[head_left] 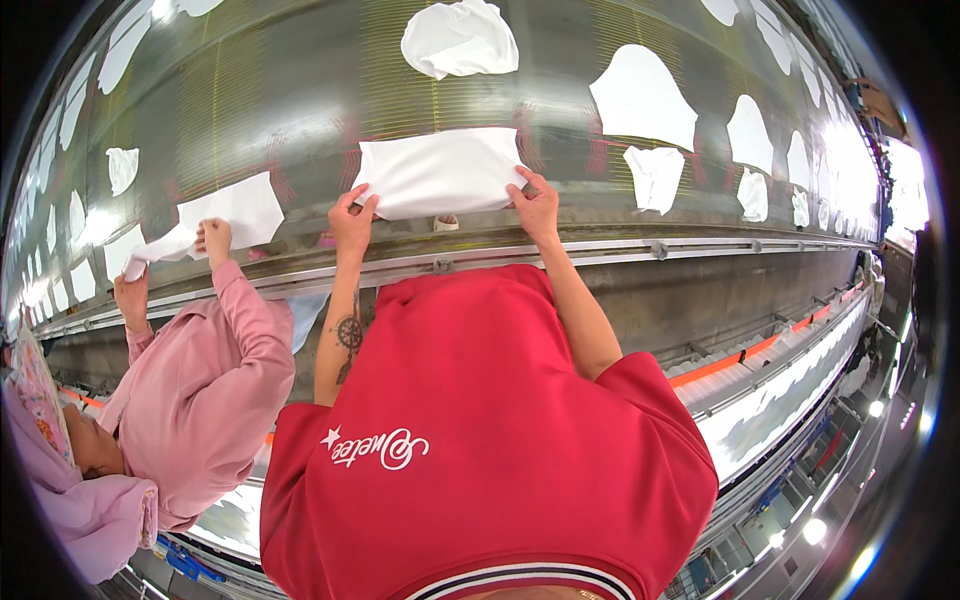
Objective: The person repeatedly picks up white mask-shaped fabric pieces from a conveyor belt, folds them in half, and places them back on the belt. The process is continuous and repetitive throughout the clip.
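Observation:
A white fabric piece lies in front of me across marked guide lines, its near edge slightly curved. At its near left corner, my left hand pinches the cloth between thumb and fingers. My right hand grips the right side near the other corner in the same way. Between the two hands the cloth looks smooth and stretched out. Just beyond it rests a loosely crumpled white cloth piece.
The long grey-green table carries yellow and red lines. Flat white panels and crumpled white cloths lie to the right. At left, a co-worker in a pink sleeve handles another white panel. A metal rail edges the table.

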{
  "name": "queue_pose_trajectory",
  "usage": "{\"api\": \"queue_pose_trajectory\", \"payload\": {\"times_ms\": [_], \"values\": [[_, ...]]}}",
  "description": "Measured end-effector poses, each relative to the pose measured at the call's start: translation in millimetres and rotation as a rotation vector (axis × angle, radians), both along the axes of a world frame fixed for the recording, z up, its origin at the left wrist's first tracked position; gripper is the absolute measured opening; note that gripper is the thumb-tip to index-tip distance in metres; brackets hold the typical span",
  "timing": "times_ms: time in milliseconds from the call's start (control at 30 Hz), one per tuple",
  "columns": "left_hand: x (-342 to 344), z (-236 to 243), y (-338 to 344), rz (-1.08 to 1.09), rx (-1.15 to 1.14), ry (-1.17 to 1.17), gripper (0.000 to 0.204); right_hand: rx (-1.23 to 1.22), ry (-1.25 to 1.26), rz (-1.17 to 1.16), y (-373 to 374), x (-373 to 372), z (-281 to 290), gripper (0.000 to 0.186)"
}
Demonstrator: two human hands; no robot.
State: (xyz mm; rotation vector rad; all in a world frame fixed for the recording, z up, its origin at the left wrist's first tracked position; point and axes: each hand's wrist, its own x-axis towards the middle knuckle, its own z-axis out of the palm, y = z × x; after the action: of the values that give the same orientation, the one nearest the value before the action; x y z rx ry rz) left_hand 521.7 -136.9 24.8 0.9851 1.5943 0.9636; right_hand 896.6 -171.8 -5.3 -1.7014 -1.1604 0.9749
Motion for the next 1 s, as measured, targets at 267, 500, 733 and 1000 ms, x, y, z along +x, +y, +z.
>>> {"api": "queue_pose_trajectory", "payload": {"times_ms": [267, 500, 733, 1000], "values": [[0.1, 2.8, -6.7, -0.07, 0.066, 0.083, 0.035, -0.004, -0.064, 0.012, -7.0, 1.4, 4.2, 0.048], [1.3, 4.6, -8.4, -0.081, 0.06, 0.131, 0.035, -0.015, -0.06, -0.121, -12.0, -9.0, 14.7, 0.048], [0.3, -2.9, -10.6, -0.083, 0.132, 0.174, 0.036, -0.015, -0.096, -0.117, -11.6, -14.0, 26.3, 0.049], [2.4, 7.5, -14.9, -0.064, 0.121, 0.248, 0.034, -0.042, -0.048, -0.088, -12.6, -15.9, 34.4, 0.048]]}}
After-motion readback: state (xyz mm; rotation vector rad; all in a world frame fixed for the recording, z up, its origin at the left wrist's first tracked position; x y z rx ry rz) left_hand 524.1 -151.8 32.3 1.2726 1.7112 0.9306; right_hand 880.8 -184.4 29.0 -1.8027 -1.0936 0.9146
